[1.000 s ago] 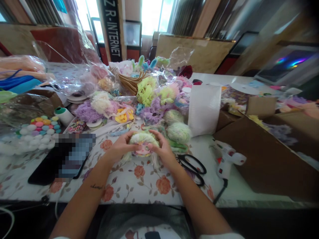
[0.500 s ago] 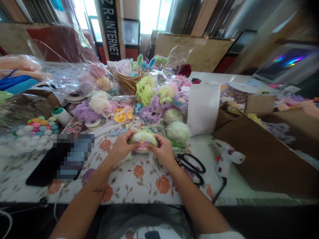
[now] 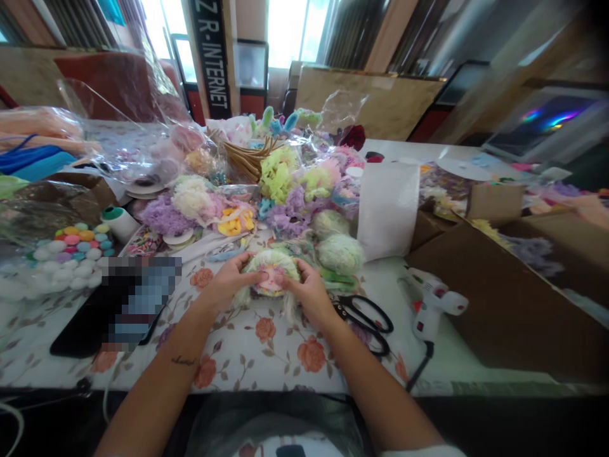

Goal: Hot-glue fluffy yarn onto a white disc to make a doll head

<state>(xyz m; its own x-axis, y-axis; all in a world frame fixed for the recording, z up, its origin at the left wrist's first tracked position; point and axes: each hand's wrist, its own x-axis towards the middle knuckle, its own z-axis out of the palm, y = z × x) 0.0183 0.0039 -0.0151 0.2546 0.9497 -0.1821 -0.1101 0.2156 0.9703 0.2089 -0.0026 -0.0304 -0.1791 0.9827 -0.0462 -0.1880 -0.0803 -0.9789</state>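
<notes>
Between my two hands is a small doll head [image 3: 272,266] with pale green and white yarn hair and a pink face, held over the floral tablecloth [image 3: 266,362]. My left hand [image 3: 235,279] grips its left side, the thumb pressed on the face. On the other side my right hand [image 3: 309,289] holds it the same way, thumb near the face's middle. Loose pale strands hang below it. Two balls of pale green yarn [image 3: 340,254] lie just beyond my right hand, and black-handled scissors [image 3: 366,317] rest beside my right wrist.
A white glue gun [image 3: 431,301] and an open cardboard box [image 3: 514,304] are on the right. To the left lie a phone [image 3: 85,317] with a cable and a bag of pompoms [image 3: 76,254]. Yarn bundles [image 3: 290,212] and brown stems [image 3: 245,158] are heaped behind.
The doll head has been tilted between my hands, so more of its pink face and the hanging strands now show. Both hands keep hold of it.
</notes>
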